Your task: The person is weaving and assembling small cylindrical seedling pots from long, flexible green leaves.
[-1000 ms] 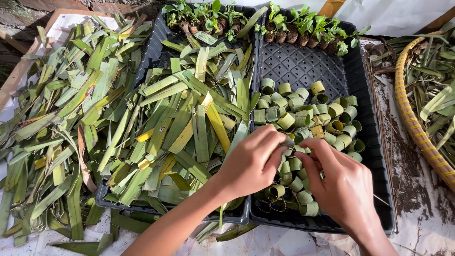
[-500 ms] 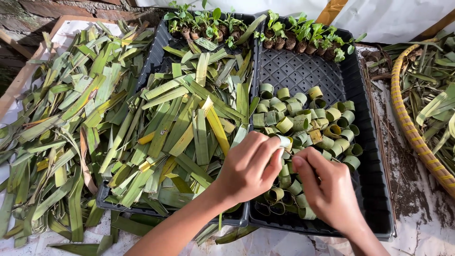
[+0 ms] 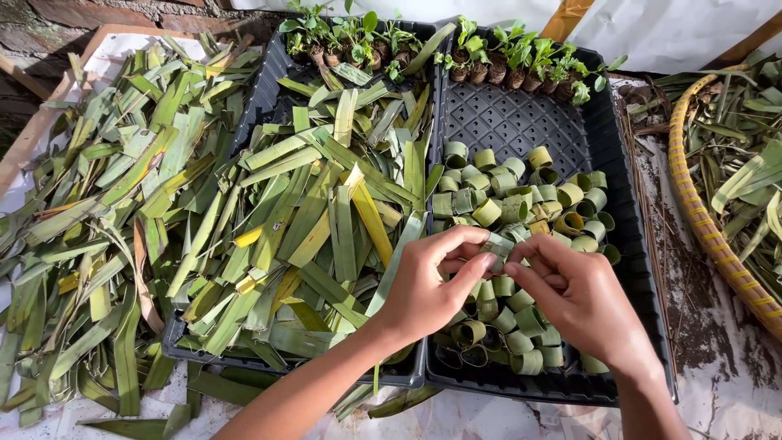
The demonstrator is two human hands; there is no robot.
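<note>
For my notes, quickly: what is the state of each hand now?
Left hand: closed, pinching a green rolled leaf strip.
Right hand: closed on the same strip.

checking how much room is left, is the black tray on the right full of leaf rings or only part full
Part full. Leaf rings cover the near and middle of the right tray; a bare perforated strip shows behind them, before the seedlings.

Free room is tight around the right black tray (image 3: pixel 627 244).

Your only bare patch is the tray's mesh floor (image 3: pixel 509 122), behind the leaf rings (image 3: pixel 521 204). Seedling pots (image 3: pixel 521 69) wall off its far edge. Left of the tray, cut leaf strips (image 3: pixel 309 220) heap over the neighbouring tray. Right of it, past a bare table strip (image 3: pixel 692 310), a yellow basket rim (image 3: pixel 700 220) blocks you.
</note>
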